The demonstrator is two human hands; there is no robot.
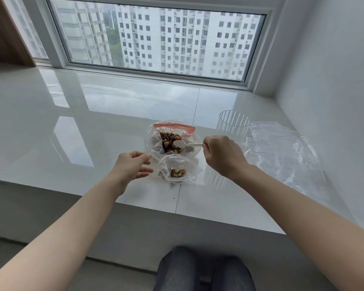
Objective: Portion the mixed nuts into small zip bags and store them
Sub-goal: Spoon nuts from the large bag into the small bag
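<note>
While your right hand (223, 155) pinches the white plastic spoon (186, 144) over the big red-zip nut bag (170, 139), your left hand (132, 166) hangs loose-fingered, ready to steady the small clear zip bag (178, 170) near the sill's front edge.

My left hand (132, 164) hovers with fingers spread just left of small zip bag (178, 170); bare sill (61, 131) lies wide open further left and behind toward window (156, 43). My right hand (221, 156) grips white spoon (186, 144) over big nut bag (170, 139), crowding approach from right. Ribbed clear cup (233, 126) stands close behind right hand. Loose clear bags (282, 148) cover right part of sill up to side wall (334, 91). Front edge strip near me stays passable.
</note>
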